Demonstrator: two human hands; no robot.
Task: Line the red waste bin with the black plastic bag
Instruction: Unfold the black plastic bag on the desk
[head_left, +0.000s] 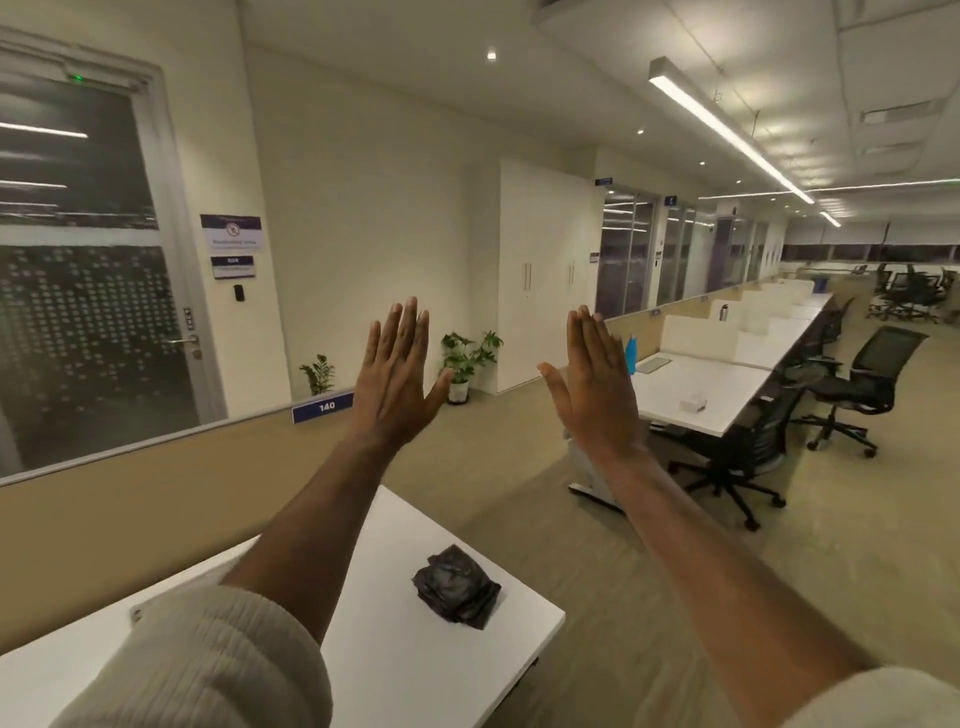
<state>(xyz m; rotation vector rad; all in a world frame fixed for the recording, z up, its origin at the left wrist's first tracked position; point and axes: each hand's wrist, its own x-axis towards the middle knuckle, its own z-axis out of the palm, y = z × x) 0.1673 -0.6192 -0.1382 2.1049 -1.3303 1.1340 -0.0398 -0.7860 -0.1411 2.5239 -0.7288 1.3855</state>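
Observation:
A folded black plastic bag (457, 587) lies near the right end of a white desk (395, 654) below me. Both my arms are stretched forward at chest height. My left hand (395, 379) is raised flat, fingers straight, back toward me, holding nothing. My right hand (597, 384) is raised the same way beside it, also holding nothing. Both hands are well above and beyond the bag, not touching it. No red waste bin is in view.
A tan partition (156, 499) with a "140" label borders the desk's far side. A row of white desks (717, 395) with black office chairs (862, 384) runs along the right. Potted plants (462, 364) stand by the wall, a glass door (88, 270) at left. Carpeted aisle lies between.

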